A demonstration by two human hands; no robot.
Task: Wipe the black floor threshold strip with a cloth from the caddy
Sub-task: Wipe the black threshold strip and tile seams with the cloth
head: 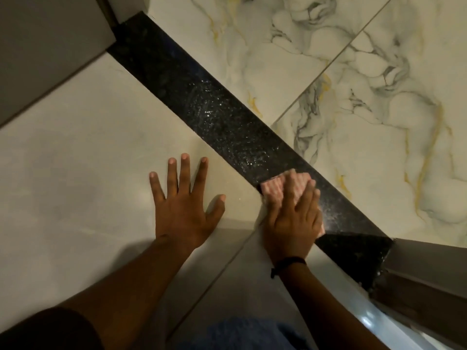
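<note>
The black speckled threshold strip (202, 97) runs diagonally across the floor from upper left to lower right, with wet streaks in its middle part. My right hand (293, 221) presses a pink checked cloth (275, 186) flat onto the strip near its lower right end; the hand is blurred. My left hand (184, 200) lies flat on the plain beige tile beside the strip, fingers spread, holding nothing. The caddy is not in view.
Marbled white tiles with grey and gold veins (366, 97) lie beyond the strip. Grey door frame posts stand at the upper left (50, 46) and the lower right (424, 274). A blue fuzzy item (247, 332) shows at the bottom edge.
</note>
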